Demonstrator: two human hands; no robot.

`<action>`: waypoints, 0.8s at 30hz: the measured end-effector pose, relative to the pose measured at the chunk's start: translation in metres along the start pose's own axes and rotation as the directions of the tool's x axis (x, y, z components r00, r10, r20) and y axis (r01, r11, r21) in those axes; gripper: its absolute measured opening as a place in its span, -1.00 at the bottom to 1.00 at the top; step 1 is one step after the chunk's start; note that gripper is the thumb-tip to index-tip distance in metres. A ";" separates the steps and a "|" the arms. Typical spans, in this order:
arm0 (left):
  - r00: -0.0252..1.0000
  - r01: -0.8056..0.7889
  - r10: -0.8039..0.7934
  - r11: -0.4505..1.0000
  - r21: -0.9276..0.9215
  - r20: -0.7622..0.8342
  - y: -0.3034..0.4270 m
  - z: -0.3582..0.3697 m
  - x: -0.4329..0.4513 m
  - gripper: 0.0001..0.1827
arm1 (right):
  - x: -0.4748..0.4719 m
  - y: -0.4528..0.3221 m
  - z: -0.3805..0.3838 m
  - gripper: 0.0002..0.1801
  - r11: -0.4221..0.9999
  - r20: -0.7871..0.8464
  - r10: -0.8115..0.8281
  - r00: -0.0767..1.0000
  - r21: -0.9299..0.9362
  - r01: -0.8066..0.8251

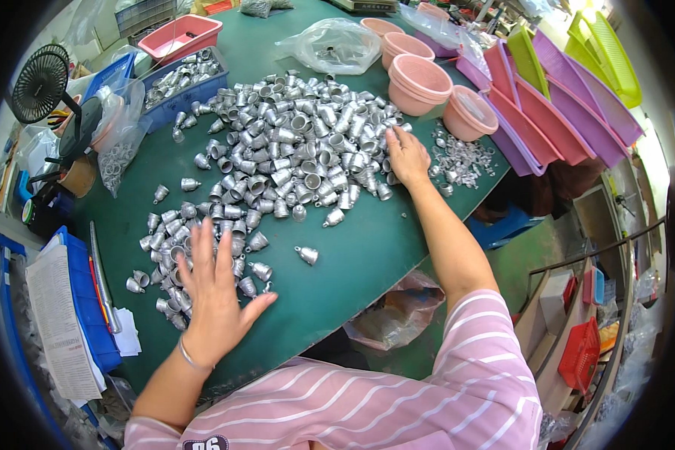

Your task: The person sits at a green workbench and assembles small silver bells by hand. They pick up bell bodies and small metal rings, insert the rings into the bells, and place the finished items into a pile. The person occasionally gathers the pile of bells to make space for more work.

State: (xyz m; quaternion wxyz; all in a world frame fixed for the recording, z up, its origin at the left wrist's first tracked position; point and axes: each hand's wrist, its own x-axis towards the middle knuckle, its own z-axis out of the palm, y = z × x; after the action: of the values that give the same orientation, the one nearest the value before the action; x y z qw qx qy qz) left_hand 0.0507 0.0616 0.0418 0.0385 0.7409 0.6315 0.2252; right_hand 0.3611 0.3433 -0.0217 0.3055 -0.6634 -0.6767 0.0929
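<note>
A large heap of small silver metal bell-shaped cups (pixel 292 135), each with a loop at its closed end, covers the middle of the green tabletop (pixel 337 281). My left hand (pixel 216 287) is spread flat over a smaller cluster of the same cups (pixel 169 242) at the near left; whether its palm touches them cannot be made out. At the heap's right edge, my right hand (pixel 408 154) rests with its fingertips against the outermost cups. Neither hand grips anything that shows. One loose cup (pixel 307 255) lies apart between the two groups.
Pink plastic bowls (pixel 419 84) stand behind the heap, beside small metal scraps (pixel 464 160). Stacked pink and purple baskets (pixel 545 107) lean at the right. A blue crate (pixel 188 84) of metal parts, a black fan (pixel 40 84) and a blue bin (pixel 87 304) line the left.
</note>
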 end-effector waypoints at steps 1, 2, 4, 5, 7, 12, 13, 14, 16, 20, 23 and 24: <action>0.999 -0.044 0.044 0.999 -0.012 0.022 -0.003 0.001 0.018 0.17 | -0.004 -0.004 -0.001 -0.35 0.997 0.024 0.044 0.999 -0.068 -0.042; 0.994 -0.097 0.097 0.995 -0.014 0.041 -0.005 0.001 0.039 0.20 | -0.004 -0.005 0.004 -0.32 0.995 0.004 0.069 0.998 -0.078 -0.069; 0.972 -0.217 0.218 0.976 -0.021 0.091 -0.010 0.010 0.080 0.30 | -0.016 -0.028 0.002 -0.29 0.988 0.001 0.150 0.989 -0.030 -0.150; 0.952 -0.278 0.277 0.960 -0.003 0.128 -0.006 0.017 0.096 0.31 | -0.020 -0.033 0.005 -0.29 0.987 -0.015 0.161 0.987 0.011 -0.161; 0.872 -0.444 0.440 0.896 -0.031 0.214 0.013 0.033 0.117 0.29 | -0.027 -0.040 0.005 -0.30 0.991 -0.004 0.126 0.992 0.036 -0.126; 0.789 -0.541 0.529 0.839 -0.053 0.311 0.031 0.064 0.131 0.25 | -0.051 -0.063 0.003 -0.36 0.997 -0.041 0.047 0.998 0.058 -0.044; 0.817 -0.500 0.480 0.866 -0.023 0.319 0.031 0.064 0.134 0.25 | -0.056 -0.066 0.002 -0.33 0.993 -0.019 0.025 1.000 0.117 -0.022; 0.837 -0.474 0.456 0.880 -0.016 0.303 0.027 0.064 0.134 0.27 | -0.062 -0.067 0.006 -0.32 0.994 -0.048 -0.003 0.999 0.113 0.009; 0.869 -0.404 0.377 0.915 0.018 0.321 0.017 0.060 0.131 0.33 | -0.075 -0.080 0.008 -0.28 0.990 -0.058 -0.036 0.998 0.135 0.044; 0.887 -0.368 0.331 0.928 0.060 0.323 -0.003 0.049 0.123 0.40 | -0.098 -0.092 0.018 -0.41 0.966 -0.146 -0.173 0.974 0.170 0.197; 0.906 -0.280 0.225 0.953 0.111 0.358 -0.013 0.034 0.107 0.36 | -0.119 -0.117 0.021 -0.50 0.948 -0.099 -0.198 0.975 0.234 0.216; 0.913 -0.263 0.203 0.956 0.131 0.355 -0.016 0.032 0.104 0.34 | -0.123 -0.124 0.024 -0.50 0.935 -0.115 -0.213 0.970 0.263 0.236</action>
State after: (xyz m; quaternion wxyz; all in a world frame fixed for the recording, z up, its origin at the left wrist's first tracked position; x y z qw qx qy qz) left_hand 0.0585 0.1710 0.0377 0.0532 0.8392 0.5396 0.0412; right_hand 0.2362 0.2199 -0.0105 0.4318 -0.5362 -0.7149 0.1221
